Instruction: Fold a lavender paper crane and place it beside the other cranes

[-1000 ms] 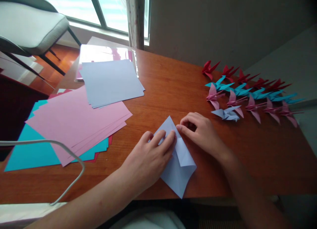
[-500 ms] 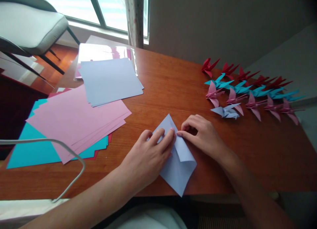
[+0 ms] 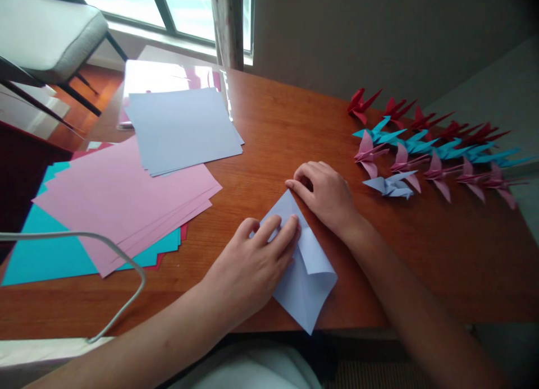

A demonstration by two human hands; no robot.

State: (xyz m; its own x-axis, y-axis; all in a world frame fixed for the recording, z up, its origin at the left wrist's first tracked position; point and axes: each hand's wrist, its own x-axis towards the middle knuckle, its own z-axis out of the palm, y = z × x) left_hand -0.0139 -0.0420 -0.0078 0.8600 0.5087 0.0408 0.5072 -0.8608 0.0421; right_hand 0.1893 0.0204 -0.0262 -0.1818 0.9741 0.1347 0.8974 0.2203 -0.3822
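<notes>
A pale blue-grey sheet of origami paper [image 3: 305, 296], partly folded into a kite-like diamond, lies near the table's front edge. Its right flap curls up off the surface. My left hand [image 3: 256, 265] rests over its middle, curled fingers pressing the paper down; the thumb is hidden. At the top corner my right hand [image 3: 326, 195] has thumb and forefinger pinched together against the paper's tip. How much of the tip is between them cannot be made out.
Stacked pink paper [image 3: 126, 204], turquoise paper [image 3: 54, 260] and pale blue-grey paper [image 3: 185, 131] lie left. Rows of folded paper cranes stand right, with a pale blue-grey crane [image 3: 391, 185] closest to my right hand. A white cable [image 3: 126, 260] crosses the left front.
My right hand has moved up along the paper's right edge, from the fold beside my left fingers to the top corner. My left hand stays on the paper. The view has shifted slightly.
</notes>
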